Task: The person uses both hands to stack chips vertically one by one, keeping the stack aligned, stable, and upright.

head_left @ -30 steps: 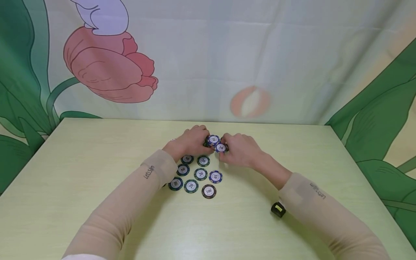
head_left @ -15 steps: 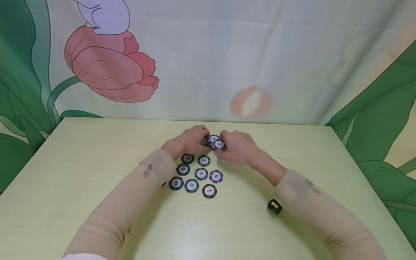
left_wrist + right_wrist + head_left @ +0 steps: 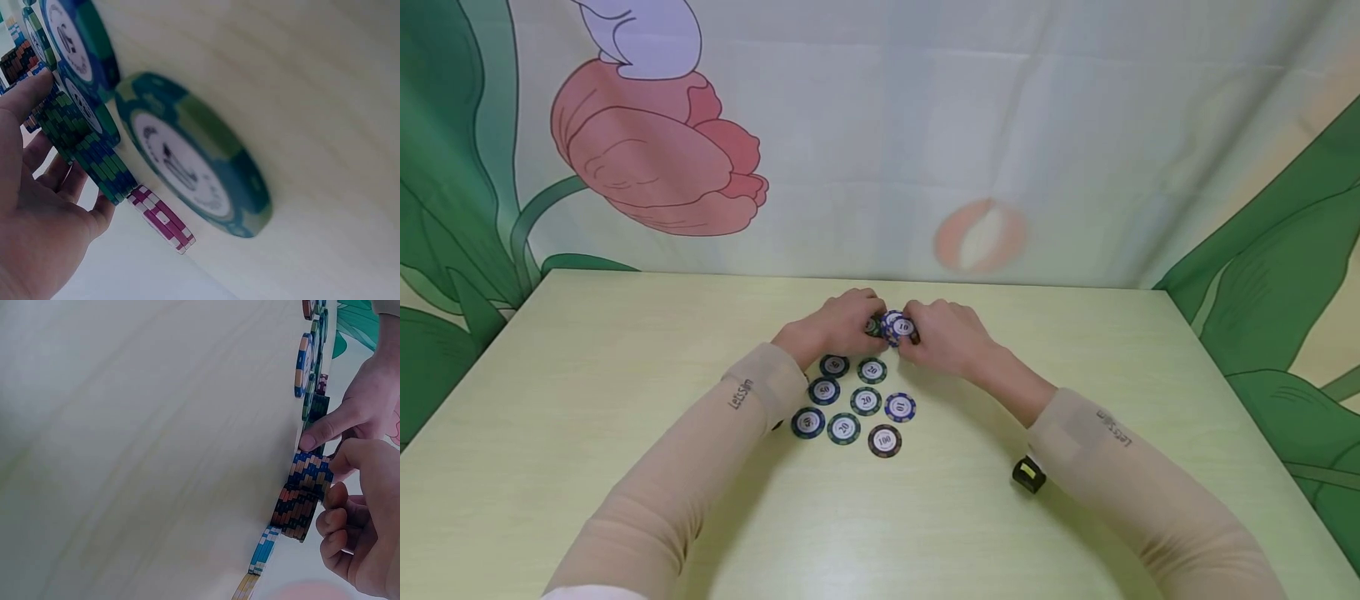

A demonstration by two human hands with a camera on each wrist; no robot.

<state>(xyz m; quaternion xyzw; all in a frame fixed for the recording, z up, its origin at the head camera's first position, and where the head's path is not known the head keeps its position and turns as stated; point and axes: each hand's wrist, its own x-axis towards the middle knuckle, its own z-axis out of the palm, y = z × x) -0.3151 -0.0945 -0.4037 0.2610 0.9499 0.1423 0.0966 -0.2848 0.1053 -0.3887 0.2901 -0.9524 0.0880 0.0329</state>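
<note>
Top blue chip (image 3: 903, 327) moved left, between right fingers (image 3: 913, 309).

I log: left hand (image 3: 842, 322) curled around green chips (image 3: 872, 326), right hand (image 3: 947, 336) gripping blue chips (image 3: 903, 328), loose chips (image 3: 866, 402) nearer on worktop (image 3: 880, 525).

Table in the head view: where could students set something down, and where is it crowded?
Bare table: left of the left sleeve, right of the right sleeve, and between them, on the near side of the 100 chip. Crowded: between the left hand and right hand, at the blue chip stack, and among the loose chips.
</note>
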